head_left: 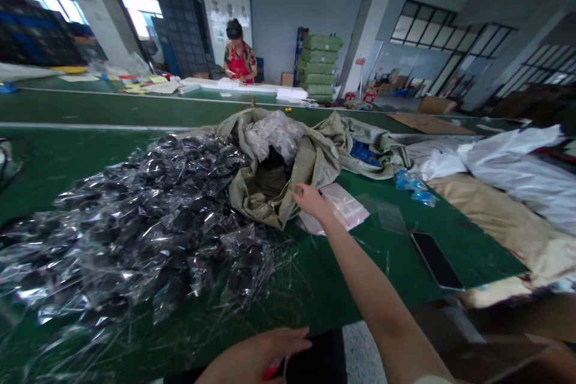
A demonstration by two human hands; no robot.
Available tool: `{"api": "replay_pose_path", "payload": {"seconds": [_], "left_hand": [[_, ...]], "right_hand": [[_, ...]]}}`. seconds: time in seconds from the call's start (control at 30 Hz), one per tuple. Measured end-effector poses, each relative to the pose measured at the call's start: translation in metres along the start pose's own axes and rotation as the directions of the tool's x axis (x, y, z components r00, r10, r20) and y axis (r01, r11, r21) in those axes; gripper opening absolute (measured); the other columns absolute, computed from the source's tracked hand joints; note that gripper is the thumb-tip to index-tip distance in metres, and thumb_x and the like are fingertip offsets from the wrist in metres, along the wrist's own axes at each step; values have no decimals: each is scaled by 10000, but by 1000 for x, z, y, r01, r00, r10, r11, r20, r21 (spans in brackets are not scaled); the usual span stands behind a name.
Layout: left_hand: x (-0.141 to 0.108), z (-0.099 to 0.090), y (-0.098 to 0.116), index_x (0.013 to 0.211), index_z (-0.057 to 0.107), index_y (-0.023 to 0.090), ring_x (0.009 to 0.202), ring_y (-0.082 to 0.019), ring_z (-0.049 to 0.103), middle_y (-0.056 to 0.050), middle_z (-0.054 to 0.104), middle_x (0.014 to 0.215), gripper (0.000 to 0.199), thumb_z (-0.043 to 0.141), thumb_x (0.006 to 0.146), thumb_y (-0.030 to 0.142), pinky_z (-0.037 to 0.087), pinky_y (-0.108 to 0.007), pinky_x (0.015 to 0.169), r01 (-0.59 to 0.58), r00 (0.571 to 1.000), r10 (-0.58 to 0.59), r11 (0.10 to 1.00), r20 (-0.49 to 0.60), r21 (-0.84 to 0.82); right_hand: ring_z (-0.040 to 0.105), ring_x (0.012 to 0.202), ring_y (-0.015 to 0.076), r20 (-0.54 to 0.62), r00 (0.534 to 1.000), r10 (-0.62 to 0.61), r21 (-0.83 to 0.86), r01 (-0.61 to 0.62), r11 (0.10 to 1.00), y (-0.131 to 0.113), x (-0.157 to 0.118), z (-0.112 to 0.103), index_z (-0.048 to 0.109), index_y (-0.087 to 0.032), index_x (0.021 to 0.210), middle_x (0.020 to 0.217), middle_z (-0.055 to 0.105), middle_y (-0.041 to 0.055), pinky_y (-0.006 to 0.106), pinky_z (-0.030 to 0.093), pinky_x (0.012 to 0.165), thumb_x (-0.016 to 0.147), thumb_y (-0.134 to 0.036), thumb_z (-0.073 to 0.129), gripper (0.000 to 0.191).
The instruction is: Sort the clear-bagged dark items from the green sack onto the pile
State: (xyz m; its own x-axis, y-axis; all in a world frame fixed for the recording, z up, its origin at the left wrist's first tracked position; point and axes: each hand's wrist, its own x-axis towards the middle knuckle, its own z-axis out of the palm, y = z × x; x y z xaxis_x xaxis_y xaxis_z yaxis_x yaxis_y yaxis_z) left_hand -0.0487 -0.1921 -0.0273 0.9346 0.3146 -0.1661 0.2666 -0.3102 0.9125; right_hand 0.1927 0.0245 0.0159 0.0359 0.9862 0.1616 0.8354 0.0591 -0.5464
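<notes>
At the bottom edge, my left hand (pixel 261 355) is curled around a small red object (pixel 272 368), mostly hidden by the fingers. My right hand (pixel 310 200) reaches forward, its fingers closed at the near right rim of an olive woven sack (pixel 333 159). The sack's mouth gapes toward me, with crumpled clear plastic (pixel 274 135) at its top and dark contents deeper in. To its left spreads a large heap of dark rounded items in clear plastic bags (pixel 148 222). Under my right wrist lies a stack of pinkish-white plastic sleeves (pixel 345 205).
A phone (pixel 435 261) lies on the green table (pixel 333 276) at right, near small blue wrapped items (pixel 414 187). Behind stands another sack (pixel 382 159) with blue contents. White and tan bundles (pixel 499 210) crowd the right side. Across the table, a person in a red apron (pixel 240 61) works.
</notes>
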Motion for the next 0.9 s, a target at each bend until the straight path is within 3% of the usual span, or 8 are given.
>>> {"api": "replay_pose_path", "payload": {"seconds": [0.1, 0.27, 0.5, 0.57, 0.63, 0.73, 0.8, 0.9], "left_hand": [[-10, -8, 3, 1490, 386, 324, 1421, -266, 370, -35, 340, 1568, 680, 618, 852, 272, 298, -437, 1172, -10, 1000, 10, 1000, 29, -12], [-12, -27, 4, 1511, 340, 313, 1431, -254, 351, -48, 335, 1578, 605, 518, 935, 369, 341, -427, 1148, 40, 979, -37, 999, -198, 9], [8, -44, 10, 1571, 116, 267, 1506, -325, 81, -88, 5, 1644, 916, 595, 850, 570, 127, -487, 1212, -31, 965, 71, 987, -251, 159], [18, -46, 3, 1571, 102, 264, 1510, -323, 20, -80, -40, 1643, 920, 562, 853, 607, 72, -488, 1215, -64, 942, 94, 993, -322, 100], [31, -52, -8, 1571, 98, 263, 1513, -301, 36, -74, -32, 1645, 850, 437, 893, 646, 68, -477, 1214, -145, 900, 99, 986, -424, -77], [53, -66, -23, 1567, 108, 292, 1501, -318, 128, -68, -6, 1649, 860, 229, 861, 768, 153, -509, 1185, -315, 822, 5, 837, -569, -447], [65, -77, -27, 1557, 159, 328, 1487, -339, 177, -57, 27, 1651, 885, 182, 821, 818, 170, -527, 1166, -394, 787, -79, 698, -611, -598], [73, -89, -25, 1528, 260, 371, 1478, -346, 200, -32, 73, 1651, 827, 228, 829, 811, 149, -531, 1158, -440, 766, -133, 605, -629, -664]], "right_hand": [[651, 835, 191, -42, 999, 21, 18, -20, 1000, 16, -14, 5, 691, -126, 1120, 860, 719, 80, 286, 468, 820, 865, -242, 576, 303], [629, 734, 175, -115, 992, 43, 67, -36, 997, 39, -29, 19, 707, -152, 974, 798, 702, 60, 275, 464, 747, 873, -231, 508, 237], [554, 591, 175, -282, 957, 68, 227, -3, 974, 54, -45, 53, 657, -177, 1003, 651, 599, 11, 284, 420, 615, 889, -328, 441, 287], [486, 523, 162, -300, 952, 61, 284, 28, 958, 53, -51, 57, 647, -172, 997, 572, 509, -25, 282, 391, 565, 888, -359, 448, 294], [453, 517, 150, -311, 950, 31, 356, 86, 930, 49, -55, 55, 643, -171, 951, 562, 465, -37, 275, 380, 549, 880, -402, 478, 293], [472, 559, 136, -205, 979, -6, 539, 118, 834, 42, -61, 48, 631, -181, 832, 613, 516, -20, 255, 387, 544, 853, -494, 541, 326], [460, 519, 116, -9, 999, -32, 683, 30, 729, 38, -65, 43, 624, -181, 814, 622, 560, -16, 237, 362, 493, 841, -544, 556, 371], [435, 442, 82, 268, 954, -137, 765, -125, 632, 34, -69, 40, 647, -169, 898, 689, 642, -5, 221, 321, 439, 809, -557, 619, 399]]}}
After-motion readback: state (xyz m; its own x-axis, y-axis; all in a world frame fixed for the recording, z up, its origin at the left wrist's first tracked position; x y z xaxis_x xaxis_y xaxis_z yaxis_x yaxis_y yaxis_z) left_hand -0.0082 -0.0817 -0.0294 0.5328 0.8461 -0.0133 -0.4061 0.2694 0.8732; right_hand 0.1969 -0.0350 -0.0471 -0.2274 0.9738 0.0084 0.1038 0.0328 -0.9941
